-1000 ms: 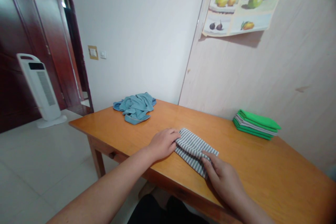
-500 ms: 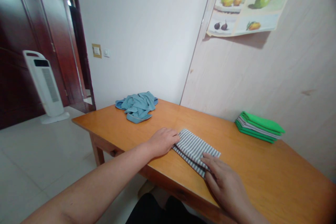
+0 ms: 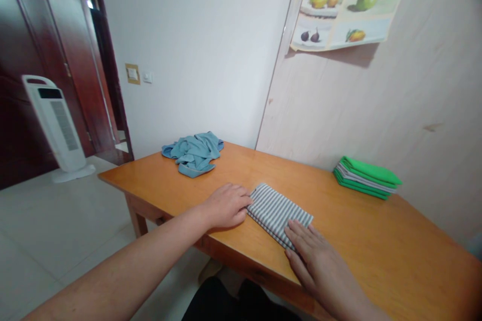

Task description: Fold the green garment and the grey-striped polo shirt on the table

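Note:
A folded grey-and-white striped cloth (image 3: pixel 275 209) lies near the front edge of the wooden table (image 3: pixel 376 241). My left hand (image 3: pixel 226 205) rests on the table at the cloth's left end, fingers curled loosely against its edge. My right hand (image 3: pixel 314 256) lies flat on the cloth's near right corner with fingers stretched out. Neither hand lifts the cloth.
A crumpled blue cloth (image 3: pixel 195 153) lies at the table's far left corner. A stack of folded green and grey cloths (image 3: pixel 367 176) sits at the back right by the wall. A white tower fan (image 3: pixel 56 128) stands on the tiled floor to the left.
My right hand has flattened out over the cloth's near corner. My left hand has drawn slightly back to the cloth's left edge. The cloth stays in place.

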Demonstrator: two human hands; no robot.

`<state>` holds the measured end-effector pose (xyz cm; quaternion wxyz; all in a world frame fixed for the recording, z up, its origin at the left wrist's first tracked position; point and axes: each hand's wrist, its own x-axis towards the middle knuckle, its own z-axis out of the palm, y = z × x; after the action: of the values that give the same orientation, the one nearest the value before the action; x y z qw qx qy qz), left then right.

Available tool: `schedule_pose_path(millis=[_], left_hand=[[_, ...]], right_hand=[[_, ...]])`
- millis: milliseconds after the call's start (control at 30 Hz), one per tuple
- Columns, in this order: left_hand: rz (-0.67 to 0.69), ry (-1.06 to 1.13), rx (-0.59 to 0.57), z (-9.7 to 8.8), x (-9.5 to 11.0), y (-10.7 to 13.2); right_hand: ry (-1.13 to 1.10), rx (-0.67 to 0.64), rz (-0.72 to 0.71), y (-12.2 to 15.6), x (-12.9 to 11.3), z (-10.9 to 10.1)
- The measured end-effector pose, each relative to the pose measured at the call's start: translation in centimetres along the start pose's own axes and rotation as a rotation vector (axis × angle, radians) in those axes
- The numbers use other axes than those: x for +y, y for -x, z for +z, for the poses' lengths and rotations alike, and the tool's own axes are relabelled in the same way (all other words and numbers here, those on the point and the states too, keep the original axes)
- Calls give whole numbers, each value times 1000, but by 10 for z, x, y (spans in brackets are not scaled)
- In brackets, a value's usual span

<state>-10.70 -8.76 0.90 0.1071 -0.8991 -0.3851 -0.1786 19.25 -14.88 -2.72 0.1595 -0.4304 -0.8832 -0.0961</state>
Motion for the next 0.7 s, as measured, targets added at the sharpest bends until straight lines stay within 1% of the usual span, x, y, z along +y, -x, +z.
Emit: schedule_pose_path(millis=[67,167,300,367,433,500,567,700], left_hand=[[-17,14,37,-4,5,-9],[-21,53,101,-4,15,-32],[4,105,154,12,27,-67],[9,105,124,23,30,-79],[-5,97,42,34,31,-83],[-43,92,-53,44,29,-81],[-77,95,-116,50,27,-76],[-93,110,-150,55,25,-71]], right_hand=[[-17,-7,16,0,-1,0],[-64,7,44,0,-4,0],[-106,-6,70,0,-6,-1],[-109,-25,84,0,-7,-3],[-108,-46,92,0,-8,-5],[-111,-64,98,1,-10,-8],[-119,-79,104,1,-11,-10],[-143,-82,120,1,-11,-9]])
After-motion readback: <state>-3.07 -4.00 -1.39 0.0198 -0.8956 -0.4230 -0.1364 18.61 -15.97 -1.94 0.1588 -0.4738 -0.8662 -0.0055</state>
